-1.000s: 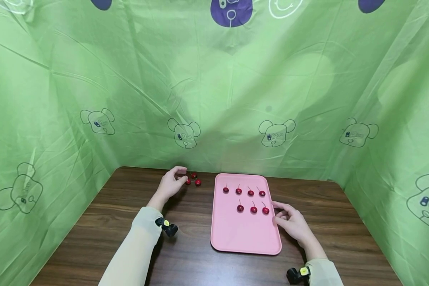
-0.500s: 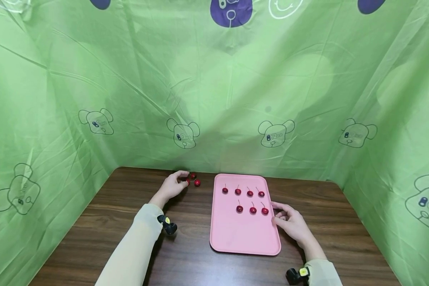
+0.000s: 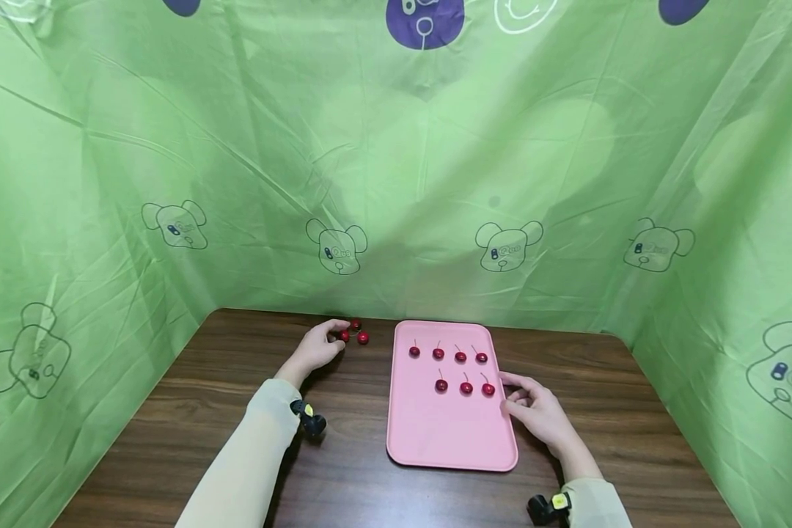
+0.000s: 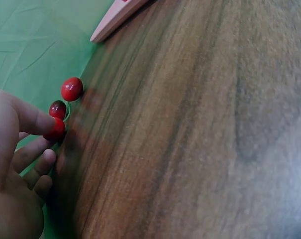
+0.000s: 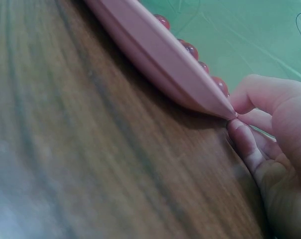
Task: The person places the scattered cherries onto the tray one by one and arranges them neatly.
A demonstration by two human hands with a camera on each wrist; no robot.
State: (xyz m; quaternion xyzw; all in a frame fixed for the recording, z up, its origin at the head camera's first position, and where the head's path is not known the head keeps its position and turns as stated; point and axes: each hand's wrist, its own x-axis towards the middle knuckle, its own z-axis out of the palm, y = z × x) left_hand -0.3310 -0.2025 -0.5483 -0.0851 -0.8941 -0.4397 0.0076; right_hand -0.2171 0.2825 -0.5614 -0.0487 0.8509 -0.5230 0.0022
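In the head view, my left hand (image 3: pixel 314 347) reaches to the back of the table. Its thumb and index finger pinch a red cherry (image 4: pixel 55 130), which the thumb partly covers in the left wrist view. Two more cherries lie right beside it, a bright one (image 4: pixel 72 89) and a darker one (image 4: pixel 57 109), with green stems between them. A pink tray (image 3: pixel 449 436) lies at mid-table, bearing two rows of stemmed cherries: several in the back row (image 3: pixel 438 353) and three in the front row (image 3: pixel 466 388). My right hand (image 3: pixel 540 412) rests its thumb and fingertips against the tray's right edge.
The table (image 3: pixel 356 455) is dark wood grain. Green cloth (image 3: pixel 422 183) printed with bear heads hangs at its back and along both sides. A black wrist camera (image 3: pixel 312 422) sits on the left sleeve, and another camera (image 3: pixel 549 507) on the right one.
My left thumb and index finger have closed in around the nearest cherry; the index fingertip came down and to the right. My right hand stays at the tray's edge, and the tray's cherries keep their places.
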